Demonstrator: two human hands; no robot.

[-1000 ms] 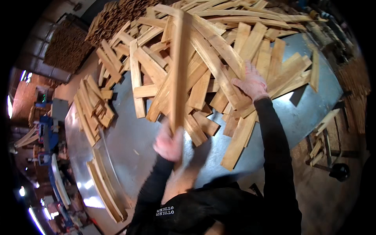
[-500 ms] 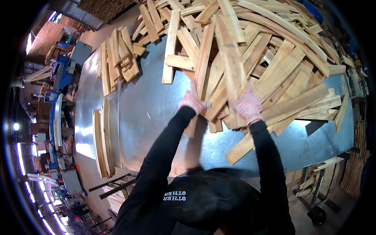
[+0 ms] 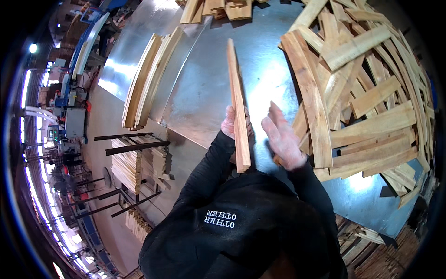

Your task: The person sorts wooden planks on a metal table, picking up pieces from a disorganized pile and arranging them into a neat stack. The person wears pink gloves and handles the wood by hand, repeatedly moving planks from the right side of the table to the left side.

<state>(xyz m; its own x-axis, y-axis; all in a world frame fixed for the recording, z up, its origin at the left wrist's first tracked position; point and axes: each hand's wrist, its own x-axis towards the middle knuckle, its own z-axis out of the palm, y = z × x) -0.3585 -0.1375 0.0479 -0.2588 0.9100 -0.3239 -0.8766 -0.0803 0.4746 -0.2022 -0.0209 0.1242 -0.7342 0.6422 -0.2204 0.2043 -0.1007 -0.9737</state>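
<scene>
My left hand (image 3: 228,124), in a pale pinkish glove, is closed around a long wooden board (image 3: 241,142). The board is turned edge-on and tilted up in front of my chest; a seam along it may mean two boards lie together, but I cannot tell. Nothing shows in my right hand (image 3: 284,142), gloved alike, which is held apart from the board with its fingers stretched out. Just right of that hand lies a heap of loose wooden boards (image 3: 306,88), spread over the metal table (image 3: 204,97).
Two stacks of long boards (image 3: 151,79) lie at the table's left side. More short boards (image 3: 218,9) sit at the far edge. Left below the table stands a dark metal rack (image 3: 134,149) beside piled wood (image 3: 125,169). Blue machinery (image 3: 93,39) runs along the far left.
My view has swung so the heap lies further right. Both hands have come off the heap; the left now holds a board close to my body, and the right has opened beside it.
</scene>
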